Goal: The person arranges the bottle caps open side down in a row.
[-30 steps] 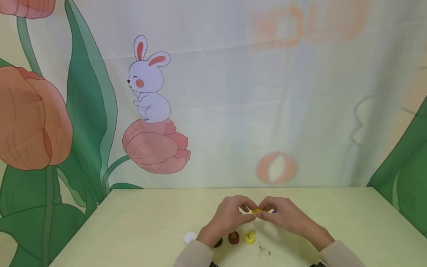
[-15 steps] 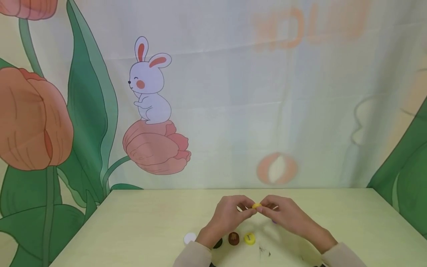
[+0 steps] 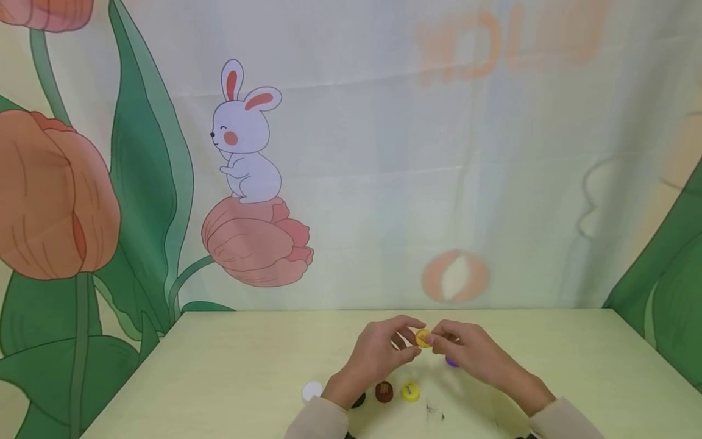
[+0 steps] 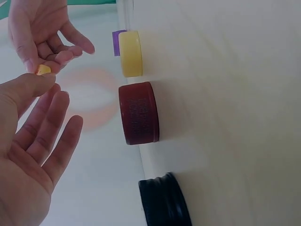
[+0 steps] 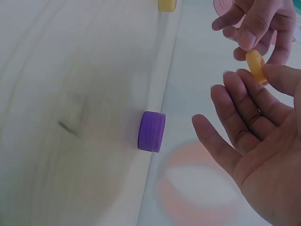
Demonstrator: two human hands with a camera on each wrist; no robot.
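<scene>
In the head view a small orange-yellow bottle cap (image 3: 423, 338) is held up above the table, its marked face toward the camera. My right hand (image 3: 474, 353) pinches its right edge between thumb and fingers; the right wrist view shows the thumb against the cap (image 5: 256, 67). My left hand (image 3: 378, 347) is just left of the cap, thumb and index finger spread apart around it, fingertips close to its rim. Below the hands lie a yellow cap (image 3: 410, 392) and a dark red-brown cap (image 3: 384, 391). A purple cap (image 5: 152, 132) sits below my right hand.
A white cap (image 3: 312, 392) lies left of the left forearm, and a black cap (image 4: 164, 200) is partly hidden behind that wrist in the head view. Dark marks (image 3: 436, 413) show on the pale table (image 3: 230, 372). A printed curtain (image 3: 356, 183) hangs behind it.
The orange-yellow cap has been raised and turned so its face shows. My left thumb and index finger have spread apart from it. More of the purple cap shows beneath the right hand.
</scene>
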